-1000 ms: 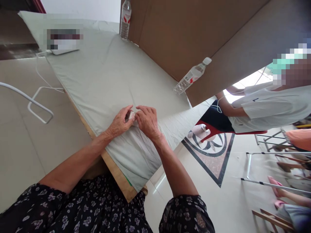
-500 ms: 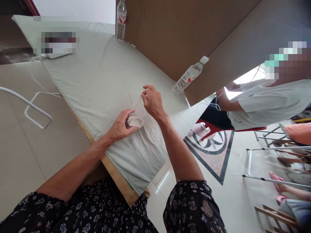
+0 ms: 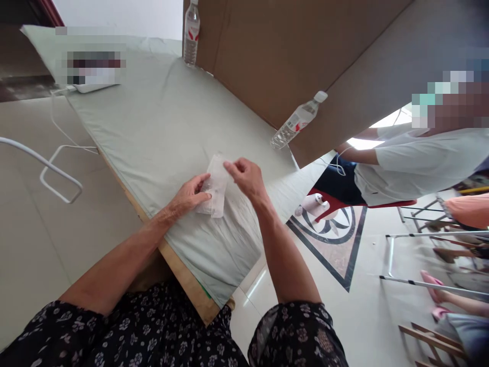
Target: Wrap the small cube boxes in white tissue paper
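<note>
Across the middle of the frame runs the cloth-covered counter (image 3: 160, 117), with a cardboard sheet (image 3: 267, 51) at upper right. At centre, just above the cloth, the left hand (image 3: 187, 196) and right hand (image 3: 248, 178) hold a clear plastic bag (image 3: 217, 188), with the fingers of each pinched together on an opposite edge. It looks light, limp and slippery, so it is probably best gripped at its edges.

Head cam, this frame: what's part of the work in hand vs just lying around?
In hand:
- clear plastic bag, pinched by left hand and right hand
- cloth-covered table under it

Lying about:
- far water bottle
- nearer water bottle by the cardboard partition
- white device with cable
- seated person beyond the table
</note>
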A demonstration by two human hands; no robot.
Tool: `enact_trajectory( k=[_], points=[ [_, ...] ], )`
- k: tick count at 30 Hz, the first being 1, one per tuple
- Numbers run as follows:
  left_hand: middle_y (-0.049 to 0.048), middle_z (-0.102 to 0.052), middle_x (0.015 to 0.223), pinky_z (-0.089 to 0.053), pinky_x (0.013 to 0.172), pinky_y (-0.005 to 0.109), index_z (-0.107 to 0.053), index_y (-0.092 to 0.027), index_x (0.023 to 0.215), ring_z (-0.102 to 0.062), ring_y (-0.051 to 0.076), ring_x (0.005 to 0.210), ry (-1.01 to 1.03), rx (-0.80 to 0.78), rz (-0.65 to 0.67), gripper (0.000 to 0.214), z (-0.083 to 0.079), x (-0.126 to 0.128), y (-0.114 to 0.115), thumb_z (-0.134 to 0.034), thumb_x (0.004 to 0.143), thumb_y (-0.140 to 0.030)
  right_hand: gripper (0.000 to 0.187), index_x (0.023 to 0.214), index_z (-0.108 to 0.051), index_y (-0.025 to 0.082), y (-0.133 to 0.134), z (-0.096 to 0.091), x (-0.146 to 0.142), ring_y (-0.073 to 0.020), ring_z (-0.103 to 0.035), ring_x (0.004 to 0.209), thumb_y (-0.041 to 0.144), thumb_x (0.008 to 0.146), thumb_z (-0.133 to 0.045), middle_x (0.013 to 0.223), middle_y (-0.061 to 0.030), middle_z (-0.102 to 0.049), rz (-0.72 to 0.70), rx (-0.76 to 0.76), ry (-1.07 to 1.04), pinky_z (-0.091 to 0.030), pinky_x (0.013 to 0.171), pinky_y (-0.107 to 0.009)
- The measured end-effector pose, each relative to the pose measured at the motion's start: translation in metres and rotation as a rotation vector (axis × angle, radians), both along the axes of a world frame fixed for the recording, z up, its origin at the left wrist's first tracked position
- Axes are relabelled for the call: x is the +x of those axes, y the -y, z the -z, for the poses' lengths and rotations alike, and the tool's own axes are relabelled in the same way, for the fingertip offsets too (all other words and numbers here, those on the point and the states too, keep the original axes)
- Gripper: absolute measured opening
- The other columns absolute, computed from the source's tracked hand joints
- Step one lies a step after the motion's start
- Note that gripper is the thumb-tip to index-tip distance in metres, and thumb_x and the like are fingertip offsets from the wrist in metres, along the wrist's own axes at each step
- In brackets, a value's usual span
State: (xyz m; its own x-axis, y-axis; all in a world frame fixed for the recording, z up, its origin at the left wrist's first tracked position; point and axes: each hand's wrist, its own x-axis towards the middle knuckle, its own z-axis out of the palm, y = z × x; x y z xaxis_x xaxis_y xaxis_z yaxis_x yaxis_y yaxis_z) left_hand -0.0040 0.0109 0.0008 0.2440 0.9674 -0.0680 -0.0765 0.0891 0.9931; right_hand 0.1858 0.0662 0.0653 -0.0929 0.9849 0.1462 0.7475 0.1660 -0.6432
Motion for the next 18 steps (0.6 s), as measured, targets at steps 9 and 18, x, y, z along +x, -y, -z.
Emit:
enact_trajectory(
  k=[9, 18],
  points=[
    [0.0151, -0.072, 0.117, -0.054, 0.099, 0.045, -0.056, -0.009, 0.137, -0.069, 0.030, 0.111, -0.007, 0.038, -0.108, 0.080, -0.004, 0.002, 0.001, -0.070, 0.065, -0.041, 0.015, 0.078, -0.061, 0.022, 0.028, 0.025, -0.006, -0.0184, -0.062, 0.075, 0.026, 0.088, -0.051, 0.078, -0.0031, -0.070, 0.115, -0.061, -0.032, -0.046, 0.075, -0.031],
    [0.0157, -0.065, 0.130, -0.053, 0.105, 0.047, -0.066, -0.020, 0.097, -0.063, 0.029, 0.122, -0.544, 0.386, -0.327, 0.042, -0.007, 0.007, 0.007, -0.079, 0.067, -0.047, 0.045, 0.104, -0.065, 0.020, 0.043, 0.044, 0.011, -0.0194, -0.065, 0.077, 0.060, 0.083, -0.062, 0.080, -0.0017, -0.070, 0.206, -0.132, -0.380, -0.050, 0.076, -0.034]
  ],
)
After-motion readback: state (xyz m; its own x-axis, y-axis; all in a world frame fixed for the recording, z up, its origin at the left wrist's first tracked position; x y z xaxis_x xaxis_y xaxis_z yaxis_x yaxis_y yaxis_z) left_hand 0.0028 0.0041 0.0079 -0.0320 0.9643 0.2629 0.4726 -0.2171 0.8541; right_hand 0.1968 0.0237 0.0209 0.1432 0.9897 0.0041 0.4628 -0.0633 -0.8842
